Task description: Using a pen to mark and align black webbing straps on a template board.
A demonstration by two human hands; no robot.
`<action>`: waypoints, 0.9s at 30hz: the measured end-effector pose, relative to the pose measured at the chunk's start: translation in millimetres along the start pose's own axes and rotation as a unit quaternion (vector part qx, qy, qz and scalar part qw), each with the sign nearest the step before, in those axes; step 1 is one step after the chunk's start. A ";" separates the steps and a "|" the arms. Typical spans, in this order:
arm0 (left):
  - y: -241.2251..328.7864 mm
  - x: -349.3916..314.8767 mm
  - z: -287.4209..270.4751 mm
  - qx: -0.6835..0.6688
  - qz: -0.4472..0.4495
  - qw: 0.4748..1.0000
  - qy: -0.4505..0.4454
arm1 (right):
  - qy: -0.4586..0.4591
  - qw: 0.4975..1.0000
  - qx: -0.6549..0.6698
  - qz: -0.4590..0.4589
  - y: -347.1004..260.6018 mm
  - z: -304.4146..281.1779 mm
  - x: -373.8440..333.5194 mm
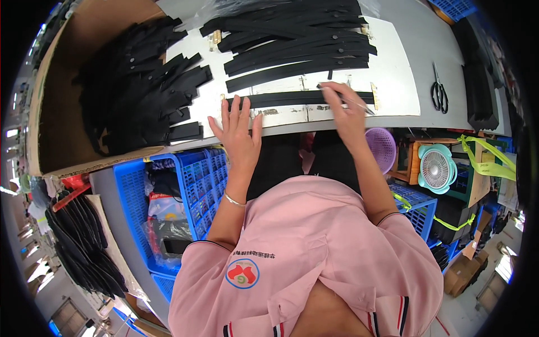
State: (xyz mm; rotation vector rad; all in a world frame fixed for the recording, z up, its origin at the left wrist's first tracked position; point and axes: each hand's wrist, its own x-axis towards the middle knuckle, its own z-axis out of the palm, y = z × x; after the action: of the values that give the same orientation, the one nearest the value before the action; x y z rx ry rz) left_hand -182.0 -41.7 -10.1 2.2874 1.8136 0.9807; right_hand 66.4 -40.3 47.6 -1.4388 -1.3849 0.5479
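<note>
A long black fabric strip (pixel 292 100) lies across a white board (pixel 401 84) marked with lines. My left hand (pixel 238 129) rests flat with fingers spread, its fingertips on the strip's left end. My right hand (pixel 347 112) is closed around a slender silver pen (pixel 359 105), above the right part of the same strip. One end of the pen sticks out to the right of the hand. Beyond the strip, a stack of similar black strips (pixel 297 53), some with round dark snaps, covers the board.
At the left a cardboard box (pixel 56 84) holds a heap of black strips (pixel 146 84). Black-handled scissors (pixel 439 92) lie to the right, beside stacked black pieces (pixel 477 95). Below the table edge are a blue crate (pixel 191 191), a purple basket (pixel 380 149) and a teal fan (pixel 437 168).
</note>
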 end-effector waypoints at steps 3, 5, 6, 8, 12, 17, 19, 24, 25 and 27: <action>1.1 0.8 -1.7 0.000 -0.001 1.000 -0.002 | -0.073 0.992 0.092 0.041 -17.9 46.7 9.5; 1.0 0.4 -0.2 0.001 0.001 1.000 0.000 | -0.112 0.987 0.105 0.040 -14.6 74.2 17.1; 1.9 0.4 0.5 0.002 -0.002 1.000 0.002 | -0.142 0.982 0.111 0.056 -11.6 85.5 21.7; 3.8 1.4 -0.6 -0.001 -0.008 1.000 0.003 | -0.179 0.975 0.116 0.070 -4.3 101.4 25.0; 2.4 0.1 2.0 -0.010 -0.013 1.000 0.023 | -0.185 0.982 0.030 0.007 1.7 116.2 21.3; 3.0 0.4 -0.6 -0.014 -0.029 0.999 0.018 | -0.175 0.984 -0.032 -0.014 0.9 119.7 21.4; 2.7 0.3 -0.5 -0.022 -0.026 0.999 0.020 | -0.175 0.983 -0.043 -0.021 1.7 119.9 20.9; 1.1 -1.1 -1.3 -0.024 -0.023 0.999 0.014 | -0.156 0.984 -0.063 -0.053 0.9 122.3 19.5; 1.6 -0.8 -2.6 -0.027 -0.023 0.999 0.005 | -0.136 0.988 -0.050 -0.062 1.2 123.9 18.4; 3.2 -0.2 -5.0 -0.032 -0.020 0.999 0.004 | -0.115 0.990 -0.037 -0.069 2.9 122.2 17.6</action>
State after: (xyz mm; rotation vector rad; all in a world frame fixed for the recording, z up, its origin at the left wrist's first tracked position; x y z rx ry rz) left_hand -181.8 -44.5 -4.9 2.2057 1.7969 1.0285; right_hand -33.1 19.0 4.7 -1.3578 -1.6898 0.5905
